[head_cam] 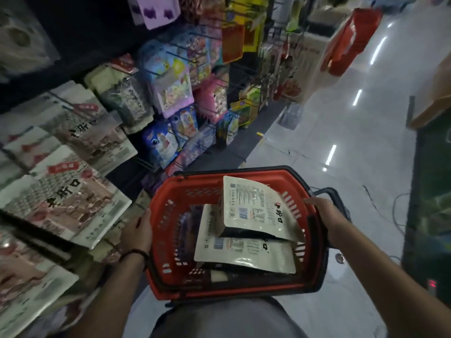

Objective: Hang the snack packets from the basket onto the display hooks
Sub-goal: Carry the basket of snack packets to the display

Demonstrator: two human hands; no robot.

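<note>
I hold a red plastic basket [168, 215] in front of my body, above the floor. My left hand [138, 229] grips its left rim and my right hand [328, 217] grips its right rim near the black handle. Inside lie cream-coloured snack packets, back side up: one packet [253, 208] leans tilted on top of a second packet [244, 250], with a dark purple packet [186, 230] beside them. On my left, a display rack of hooks [185, 57] carries hanging packets, among them similar cream packets [70, 191] with red labels.
Colourful snack bags [170, 89] fill the rack further along the aisle. The glossy grey floor [341, 123] runs ahead on the right. A stack of red baskets [349, 42] stands far ahead, a wooden table edge [432, 108] and a dark green unit [429, 203] on the right.
</note>
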